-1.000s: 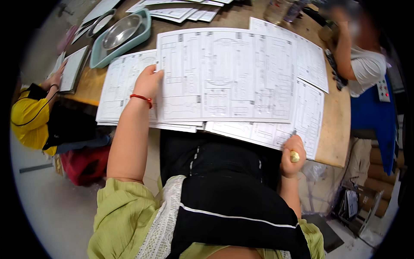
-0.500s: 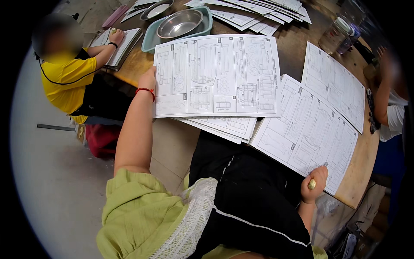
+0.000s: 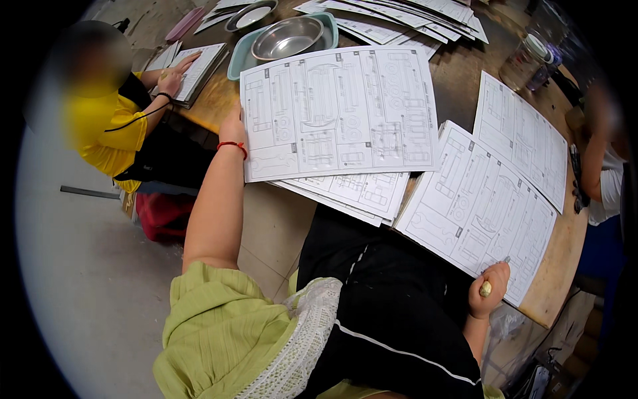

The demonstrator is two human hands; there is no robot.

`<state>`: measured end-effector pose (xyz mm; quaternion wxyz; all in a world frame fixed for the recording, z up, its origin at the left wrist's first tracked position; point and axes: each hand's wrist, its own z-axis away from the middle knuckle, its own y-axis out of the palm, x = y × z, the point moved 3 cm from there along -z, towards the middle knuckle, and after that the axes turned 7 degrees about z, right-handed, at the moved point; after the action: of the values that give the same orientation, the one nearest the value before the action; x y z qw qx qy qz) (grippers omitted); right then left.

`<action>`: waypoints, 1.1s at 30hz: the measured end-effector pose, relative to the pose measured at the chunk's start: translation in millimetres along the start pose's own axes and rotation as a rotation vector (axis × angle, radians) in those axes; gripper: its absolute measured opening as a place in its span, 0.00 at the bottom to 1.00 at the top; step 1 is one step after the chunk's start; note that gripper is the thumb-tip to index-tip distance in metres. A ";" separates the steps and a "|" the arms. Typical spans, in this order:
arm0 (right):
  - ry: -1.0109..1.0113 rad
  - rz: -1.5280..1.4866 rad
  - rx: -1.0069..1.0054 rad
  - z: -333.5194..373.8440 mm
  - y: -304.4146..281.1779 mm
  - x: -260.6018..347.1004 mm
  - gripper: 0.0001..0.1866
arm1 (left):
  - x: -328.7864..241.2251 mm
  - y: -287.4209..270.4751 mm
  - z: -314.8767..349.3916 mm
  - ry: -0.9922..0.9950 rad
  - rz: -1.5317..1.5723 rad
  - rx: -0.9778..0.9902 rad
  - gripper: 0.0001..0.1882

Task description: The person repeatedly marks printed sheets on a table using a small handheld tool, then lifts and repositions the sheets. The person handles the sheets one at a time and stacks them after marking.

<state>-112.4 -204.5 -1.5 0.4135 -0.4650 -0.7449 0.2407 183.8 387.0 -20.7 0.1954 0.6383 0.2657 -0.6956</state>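
A white printed sheet [image 3: 339,110] with line drawings of parts is held up at its left edge by my left hand [image 3: 232,126], whose fingers go behind it. A pile of similar sheets [image 3: 359,191] lies beneath it. My right hand [image 3: 488,291] is closed round a small hand tool [image 3: 485,288] with a pale, rounded handle; a short metallic tip shows past the fingers. This hand rests at the near right corner of a stack of printed sheets [image 3: 475,206], with the tip over the top sheet.
Another printed sheet [image 3: 522,139] lies on the wooden table [image 3: 541,307] at right. Steel bowls [image 3: 287,38], a teal basin [image 3: 240,61], more sheets [image 3: 399,16] and a lidded jar [image 3: 525,63] stand at the back. One person in yellow [image 3: 126,120] works at left; another sits at right.
The whole view has shifted a little. The held sheet curves slightly more, still in my left hand. My right hand keeps its place by the stack. The person in yellow has moved their hands.
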 end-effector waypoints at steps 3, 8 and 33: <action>-0.008 0.041 -0.021 2.5 -3.2 -1.6 0.06 | 21.5 -9.9 -46.9 0.484 -0.970 0.265 0.27; -0.015 0.018 -0.068 -13.0 -2.9 5.2 0.07 | 34.3 -68.1 -115.3 0.365 -0.728 0.206 0.21; 0.285 -0.984 -0.160 -136.1 23.7 -26.3 0.10 | -39.8 218.4 380.0 0.932 -0.796 1.382 0.66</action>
<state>19.5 -220.8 44.4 0.5383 -0.1178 -0.8277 -0.1057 23.6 -21.8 9.2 -0.6095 0.6900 0.0430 -0.3881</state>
